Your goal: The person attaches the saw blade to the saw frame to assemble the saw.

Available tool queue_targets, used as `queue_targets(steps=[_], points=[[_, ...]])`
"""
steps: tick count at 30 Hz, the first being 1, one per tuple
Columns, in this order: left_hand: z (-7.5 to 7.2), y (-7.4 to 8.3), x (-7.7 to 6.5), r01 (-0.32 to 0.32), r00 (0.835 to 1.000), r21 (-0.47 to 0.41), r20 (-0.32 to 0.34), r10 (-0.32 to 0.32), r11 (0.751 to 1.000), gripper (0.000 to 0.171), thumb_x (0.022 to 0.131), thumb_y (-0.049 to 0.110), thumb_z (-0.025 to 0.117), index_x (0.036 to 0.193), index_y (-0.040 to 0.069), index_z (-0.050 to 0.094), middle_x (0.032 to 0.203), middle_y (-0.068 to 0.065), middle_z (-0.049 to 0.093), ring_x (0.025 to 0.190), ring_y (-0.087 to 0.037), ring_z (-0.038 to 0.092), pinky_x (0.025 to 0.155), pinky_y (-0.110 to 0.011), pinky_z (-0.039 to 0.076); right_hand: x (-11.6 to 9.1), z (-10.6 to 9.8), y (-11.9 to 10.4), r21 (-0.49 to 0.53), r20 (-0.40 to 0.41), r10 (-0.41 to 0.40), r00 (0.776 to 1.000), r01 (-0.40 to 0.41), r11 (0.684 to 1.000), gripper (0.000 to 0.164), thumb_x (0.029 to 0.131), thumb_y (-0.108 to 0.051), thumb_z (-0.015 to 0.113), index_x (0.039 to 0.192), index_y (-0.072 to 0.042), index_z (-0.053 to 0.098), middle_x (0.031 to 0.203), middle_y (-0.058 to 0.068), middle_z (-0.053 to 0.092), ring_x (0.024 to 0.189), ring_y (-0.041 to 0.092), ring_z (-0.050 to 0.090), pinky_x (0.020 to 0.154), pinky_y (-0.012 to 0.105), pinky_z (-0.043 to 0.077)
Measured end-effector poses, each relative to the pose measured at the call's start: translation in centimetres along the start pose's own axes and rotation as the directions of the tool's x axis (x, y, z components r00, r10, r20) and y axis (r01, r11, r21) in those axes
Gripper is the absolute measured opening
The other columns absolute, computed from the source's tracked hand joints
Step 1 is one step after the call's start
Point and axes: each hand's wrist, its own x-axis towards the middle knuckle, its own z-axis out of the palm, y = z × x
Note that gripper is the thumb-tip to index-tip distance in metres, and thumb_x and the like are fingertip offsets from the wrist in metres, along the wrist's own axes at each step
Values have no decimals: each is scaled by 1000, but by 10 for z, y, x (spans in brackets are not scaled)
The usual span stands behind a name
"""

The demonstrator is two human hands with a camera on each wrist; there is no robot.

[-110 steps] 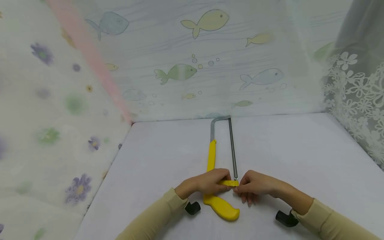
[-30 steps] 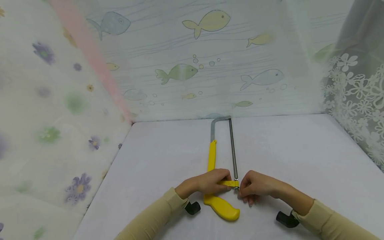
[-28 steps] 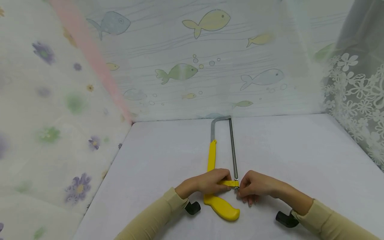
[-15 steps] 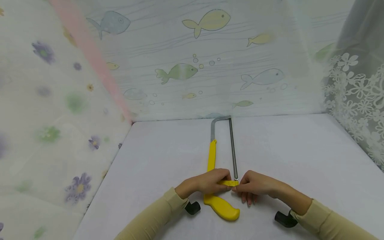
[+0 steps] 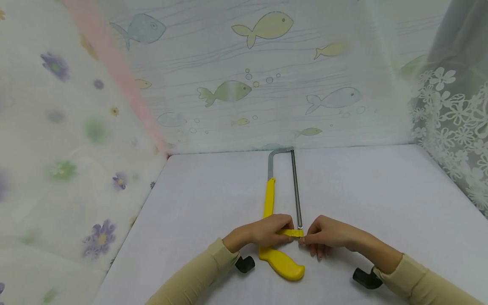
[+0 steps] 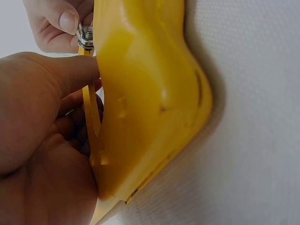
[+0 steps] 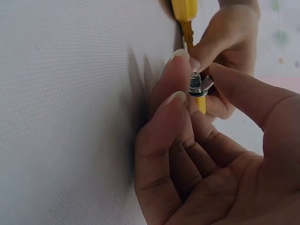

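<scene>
A hacksaw with a yellow handle [image 5: 285, 266] lies flat on the white tabletop, its grey frame end pointing away and its blade [image 5: 296, 188] on the right. My left hand [image 5: 270, 229] grips the yellow frame [image 6: 140, 93] at the cross arm just above the handle. At the near end of the blade, my right hand [image 5: 331, 232] has thumb and index finger at a small metal wing nut [image 7: 201, 88] on a threaded stud. The thumb tip touches one wing in the right wrist view. Its other fingers are loosely curled over the cloth.
White cloth covers the table [image 5: 206, 190]. A fish-printed curtain [image 5: 236, 63] hangs along the back edge, close to the saw's far end. Flowered fabric [image 5: 76, 169] stands on the left, lace [image 5: 457, 106] on the right. Black camera mounts [image 5: 245, 264] sit under both wrists.
The right fingers moved off the wing nut toward me, went in over it, then shifted slightly right, hand a little turned. Left hand and hacksaw stayed still.
</scene>
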Motion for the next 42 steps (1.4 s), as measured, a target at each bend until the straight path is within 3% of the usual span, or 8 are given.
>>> queue_targets(steps=[10, 20, 27, 33, 42], points=[[0, 1, -1, 12, 1000, -13, 1, -12, 1000, 13, 102, 20, 66, 109, 13, 58, 95, 8, 55, 84, -4, 48, 76, -16, 42, 4, -1, -1, 48, 25, -11, 1000, 9, 999, 17, 96, -18, 69, 102, -2, 71, 78, 6, 67, 65, 17, 62, 57, 27, 48], [0, 0, 0, -12, 1000, -6, -9, 12, 1000, 12, 102, 19, 65, 108, 12, 58, 94, 8, 55, 83, -4, 48, 76, -16, 41, 2, -4, -1, 81, 45, -61, 997, 57, 995, 16, 97, -10, 65, 102, 3, 71, 85, 10, 71, 70, 19, 63, 57, 26, 48], [0, -1, 0, -13, 1000, -4, -6, 13, 1000, 12, 102, 21, 65, 107, 13, 58, 92, 8, 55, 82, -5, 48, 74, -16, 40, 1, -6, 6, 23, 11, -99, 995, 99, 995, 15, 96, -14, 70, 94, 0, 72, 74, 9, 68, 65, 17, 60, 59, 28, 51], [1, -1, -1, -18, 1000, 0, -9, 18, 1000, 12, 102, 21, 65, 106, 12, 58, 92, 8, 55, 82, -4, 47, 74, -16, 40, 1, -4, 7, 13, 28, -142, 989, 142, 990, 14, 95, -12, 70, 88, 0, 74, 69, 10, 66, 59, 15, 59, 56, 26, 52], [1, -2, 0, -26, 1000, -4, -9, 26, 1000, 11, 102, 19, 65, 107, 12, 58, 92, 8, 55, 81, -4, 47, 74, -16, 40, 4, 1, 6, 91, 51, -102, 993, 97, 991, 14, 95, -8, 71, 88, 4, 74, 73, 14, 71, 61, 16, 67, 58, 27, 57]])
